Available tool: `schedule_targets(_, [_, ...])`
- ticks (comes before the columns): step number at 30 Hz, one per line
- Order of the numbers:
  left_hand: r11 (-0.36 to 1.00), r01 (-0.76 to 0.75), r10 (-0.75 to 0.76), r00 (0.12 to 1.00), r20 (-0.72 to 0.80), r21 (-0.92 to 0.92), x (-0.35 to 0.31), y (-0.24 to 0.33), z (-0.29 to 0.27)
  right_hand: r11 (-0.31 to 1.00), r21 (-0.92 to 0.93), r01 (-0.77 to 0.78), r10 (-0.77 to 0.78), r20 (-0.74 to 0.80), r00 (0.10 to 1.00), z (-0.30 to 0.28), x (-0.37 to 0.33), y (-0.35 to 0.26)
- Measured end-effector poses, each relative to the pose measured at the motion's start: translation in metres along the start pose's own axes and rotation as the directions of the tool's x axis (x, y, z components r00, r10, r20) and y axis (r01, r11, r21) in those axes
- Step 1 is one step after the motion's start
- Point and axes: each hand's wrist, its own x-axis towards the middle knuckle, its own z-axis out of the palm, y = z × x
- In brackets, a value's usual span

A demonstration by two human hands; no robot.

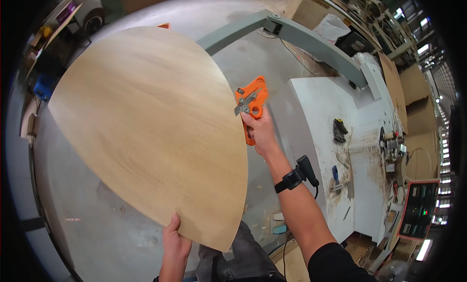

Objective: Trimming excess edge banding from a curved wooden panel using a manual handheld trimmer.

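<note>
A large wood-grain panel (151, 121) with curved sides and pointed ends fills the middle of the view. My left hand (176, 244) grips its near edge, thumb on top and the fingers hidden underneath. My right hand (261, 133) is closed round an orange hand-held edge trimmer (257, 93) with metal blades and screws. The trimmer's metal parts lie against or very close to the panel's right edge; exact contact I cannot tell. On my right wrist is a black strap with a small black device (292, 179) and a cable.
A grey bent metal arm (311, 43) spans behind the panel to the right. The white worktable (311, 116) at right carries a dark glove (339, 130) and a blue-handled tool (335, 174). A red-framed control panel (418, 210) stands far right. Dark machinery (92, 21) is far left.
</note>
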Motion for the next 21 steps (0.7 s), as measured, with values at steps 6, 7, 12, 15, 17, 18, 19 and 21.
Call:
schedule_targets(6, [0.999, 0.042, -0.043, 0.998, 0.040, 0.006, 0.001, -0.019, 0.039, 0.999, 0.011, 0.043, -0.042, -0.066, 0.997, -0.019, -0.043, 0.012])
schedule_targets(7, [0.999, 0.036, -0.036, 0.998, 0.044, 0.002, 0.001, -0.021, 0.045, 0.999, 0.014, 0.045, -0.043, -0.076, 0.996, -0.023, -0.050, 0.014])
schedule_targets(12, [1.000, 0.002, -0.003, 0.999, 0.052, 0.026, 0.004, -0.030, 0.066, 0.998, 0.058, 0.038, -0.031, -0.116, 0.993, -0.033, -0.090, 0.016])
schedule_targets(15, [1.000, -0.025, 0.025, 0.999, 0.046, 0.000, 0.012, -0.037, 0.071, 0.998, 0.051, 0.036, -0.029, -0.137, 0.990, -0.038, -0.107, 0.020])
schedule_targets(17, [0.999, -0.050, 0.051, 0.998, 0.047, -0.020, 0.017, -0.039, 0.073, 0.996, 0.074, 0.039, -0.028, -0.147, 0.989, -0.039, -0.118, 0.025])
schedule_targets(18, [0.999, -0.047, 0.047, 0.998, 0.046, -0.013, 0.018, -0.040, 0.076, 0.995, 0.092, 0.042, -0.028, -0.149, 0.988, -0.039, -0.123, 0.026])
schedule_targets(19, [0.998, -0.057, 0.057, 0.997, 0.049, -0.010, 0.019, -0.040, 0.079, 0.995, 0.096, 0.039, -0.024, -0.155, 0.988, -0.038, -0.128, 0.027])
schedule_targets(21, [0.998, -0.061, 0.061, 0.997, 0.052, -0.001, 0.018, -0.041, 0.089, 0.992, 0.124, 0.030, -0.008, -0.177, 0.984, -0.038, -0.138, 0.026])
